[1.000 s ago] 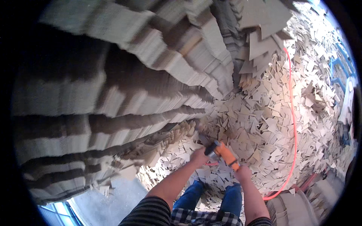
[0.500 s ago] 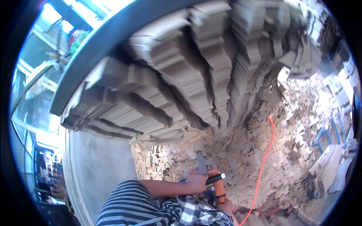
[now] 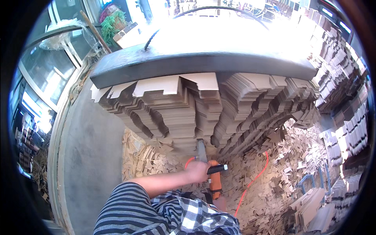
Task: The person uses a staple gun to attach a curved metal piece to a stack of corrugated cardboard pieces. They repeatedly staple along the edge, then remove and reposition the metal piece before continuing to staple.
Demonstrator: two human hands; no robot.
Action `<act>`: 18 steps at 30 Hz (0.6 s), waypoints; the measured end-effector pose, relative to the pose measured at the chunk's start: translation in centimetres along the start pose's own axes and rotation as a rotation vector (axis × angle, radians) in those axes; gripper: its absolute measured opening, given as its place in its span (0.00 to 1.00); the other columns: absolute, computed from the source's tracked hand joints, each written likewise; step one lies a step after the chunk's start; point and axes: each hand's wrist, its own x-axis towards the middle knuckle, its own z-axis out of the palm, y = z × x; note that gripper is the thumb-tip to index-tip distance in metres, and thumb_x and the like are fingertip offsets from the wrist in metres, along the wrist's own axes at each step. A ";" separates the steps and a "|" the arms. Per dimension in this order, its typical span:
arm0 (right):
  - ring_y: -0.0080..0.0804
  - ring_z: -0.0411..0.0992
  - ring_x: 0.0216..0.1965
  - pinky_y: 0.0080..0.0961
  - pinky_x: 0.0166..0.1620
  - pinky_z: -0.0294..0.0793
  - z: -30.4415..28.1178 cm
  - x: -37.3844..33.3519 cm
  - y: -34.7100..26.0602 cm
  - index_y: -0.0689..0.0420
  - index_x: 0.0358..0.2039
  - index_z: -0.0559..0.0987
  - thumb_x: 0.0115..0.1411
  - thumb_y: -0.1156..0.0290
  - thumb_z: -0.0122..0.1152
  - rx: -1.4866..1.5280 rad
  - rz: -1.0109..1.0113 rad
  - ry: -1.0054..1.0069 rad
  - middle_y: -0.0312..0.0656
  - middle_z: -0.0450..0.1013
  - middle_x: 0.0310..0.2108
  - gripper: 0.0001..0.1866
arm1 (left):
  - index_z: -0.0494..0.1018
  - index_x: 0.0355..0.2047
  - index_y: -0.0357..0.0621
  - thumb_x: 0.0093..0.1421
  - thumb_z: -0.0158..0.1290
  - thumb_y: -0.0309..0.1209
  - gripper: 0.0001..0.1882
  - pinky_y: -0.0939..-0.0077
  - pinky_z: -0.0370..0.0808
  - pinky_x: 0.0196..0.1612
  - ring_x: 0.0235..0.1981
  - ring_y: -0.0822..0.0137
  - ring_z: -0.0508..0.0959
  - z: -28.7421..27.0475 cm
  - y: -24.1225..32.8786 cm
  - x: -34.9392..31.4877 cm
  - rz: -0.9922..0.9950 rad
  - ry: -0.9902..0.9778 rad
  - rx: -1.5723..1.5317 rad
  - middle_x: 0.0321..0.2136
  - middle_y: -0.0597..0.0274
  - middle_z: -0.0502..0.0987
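Observation:
My left hand is closed around the front of an orange handheld power tool, beside a black bar-like part that sticks out to the right. At the tool's rear, my right hand is closed, mostly hidden by the tool and plaid clothing. A flat metal blade points away from me. Its tip reaches the lower near face of a tall stack of die-cut cardboard sheets; whether it touches is hard to tell. Deep notched gaps run down the stack.
A thick dark slab lies on top of the stack. Cardboard scraps cover the ground. An orange-red cord trails across them. More cardboard stacks stand at right, near a blue metal frame. Grey floor runs along the left.
My view has shifted, and the stack and its top slab now appear level and sharper. In the picture, the tool and both hands sit slightly higher and further left, blade nearer the stack.

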 end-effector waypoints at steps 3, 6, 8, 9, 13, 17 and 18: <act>0.54 0.74 0.28 0.41 0.29 0.71 0.8 0.3 -0.2 0.62 0.28 0.77 0.43 0.64 0.60 -0.005 0.008 0.024 0.55 0.74 0.22 0.15 | 0.72 0.42 0.46 0.47 0.53 0.32 0.19 0.61 0.75 0.32 0.32 0.57 0.79 -0.2 -1.7 0.8 -0.043 -0.040 0.008 0.29 0.52 0.78; 0.53 0.74 0.27 0.41 0.29 0.70 0.4 -0.2 -3.1 0.63 0.26 0.77 0.42 0.64 0.61 0.008 0.014 0.039 0.55 0.73 0.21 0.15 | 0.71 0.47 0.56 0.48 0.53 0.32 0.23 0.63 0.75 0.32 0.32 0.58 0.79 -0.6 -3.2 1.2 -0.057 -0.069 -0.013 0.30 0.55 0.78; 0.52 0.74 0.26 0.41 0.28 0.70 0.1 -0.6 -4.6 0.63 0.24 0.77 0.41 0.64 0.61 -0.012 -0.019 0.053 0.55 0.73 0.21 0.14 | 0.70 0.50 0.62 0.48 0.53 0.32 0.25 0.64 0.75 0.32 0.32 0.59 0.79 -0.4 -4.4 1.5 -0.022 -0.042 -0.048 0.30 0.57 0.78; 0.52 0.74 0.26 0.41 0.28 0.70 0.4 -1.0 -4.9 0.63 0.23 0.77 0.42 0.65 0.61 -0.004 0.003 0.052 0.55 0.73 0.21 0.14 | 0.69 0.50 0.63 0.48 0.53 0.32 0.26 0.64 0.75 0.32 0.32 0.59 0.79 -0.5 -4.5 1.5 -0.035 -0.073 -0.079 0.30 0.58 0.78; 0.52 0.74 0.25 0.41 0.28 0.70 1.5 -1.8 -6.7 0.64 0.23 0.77 0.42 0.67 0.59 0.044 0.084 0.099 0.55 0.73 0.20 0.12 | 0.69 0.51 0.64 0.48 0.53 0.32 0.27 0.63 0.75 0.32 0.32 0.58 0.79 -1.0 -5.1 1.7 0.000 -0.136 -0.026 0.30 0.58 0.78; 0.53 0.74 0.25 0.40 0.28 0.70 3.2 -1.9 -6.9 0.65 0.23 0.77 0.44 0.69 0.58 0.110 0.067 0.150 0.56 0.73 0.20 0.11 | 0.69 0.50 0.64 0.48 0.53 0.32 0.26 0.62 0.75 0.34 0.34 0.59 0.79 0.2 -6.1 2.9 0.002 -0.177 0.082 0.31 0.57 0.78; 0.54 0.74 0.26 0.40 0.28 0.70 3.5 -1.6 -6.7 0.65 0.23 0.77 0.44 0.69 0.57 0.119 0.098 0.148 0.56 0.73 0.20 0.11 | 0.70 0.49 0.61 0.48 0.53 0.32 0.25 0.61 0.75 0.34 0.34 0.58 0.79 0.2 -6.2 3.0 0.023 -0.177 0.074 0.31 0.56 0.78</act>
